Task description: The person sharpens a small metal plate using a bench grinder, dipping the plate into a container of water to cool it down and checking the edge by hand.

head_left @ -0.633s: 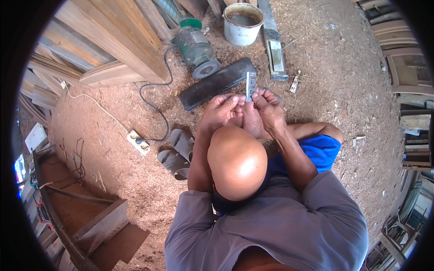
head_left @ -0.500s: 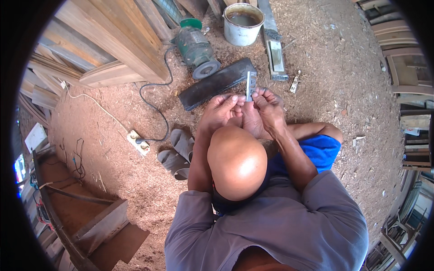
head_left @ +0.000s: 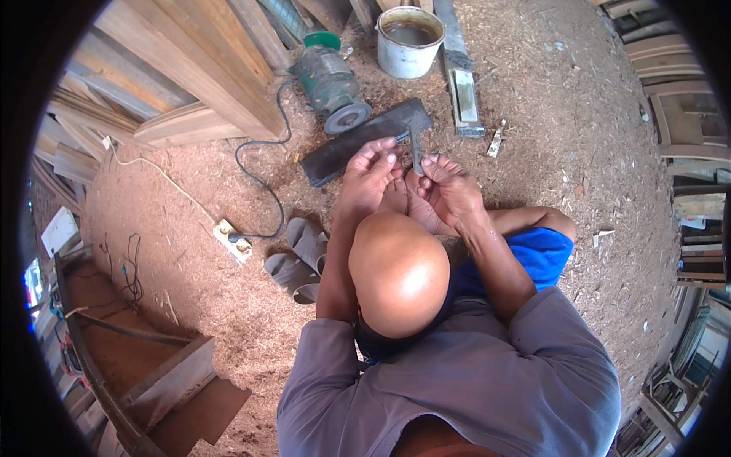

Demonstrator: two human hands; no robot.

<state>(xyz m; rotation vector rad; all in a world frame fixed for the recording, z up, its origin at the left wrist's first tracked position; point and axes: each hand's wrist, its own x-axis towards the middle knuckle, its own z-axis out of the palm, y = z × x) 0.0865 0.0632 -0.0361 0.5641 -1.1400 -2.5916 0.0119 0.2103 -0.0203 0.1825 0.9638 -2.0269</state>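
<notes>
Between the thumb and fingers of my right hand [head_left: 451, 186] is a small flat metal blade [head_left: 416, 143], standing on end and turned so its face looks dark grey. My left hand [head_left: 371, 171] is beside it with fingers loosely curled and apart, and nothing shows in it. Both hands are above my bare feet, in front of my raised knee. Just beyond them lies a long dark block [head_left: 358, 142] on the ground. Past that block is a green motor grinder [head_left: 329, 80] with a round grey wheel.
A whitish bucket [head_left: 410, 59] of murky liquid stands at the far side, near a sharpening stone [head_left: 464, 97] on a plank. A black cord runs to a power strip [head_left: 232, 241] at left, near grey slippers [head_left: 298, 259]. Timber [head_left: 190, 61] leans at far left; wooden frames [head_left: 689, 114] line the right.
The blade has turned from its bright notched face to a darker, narrower view. My left fingers have come away from it and opened; my right hand still pinches its lower end.
</notes>
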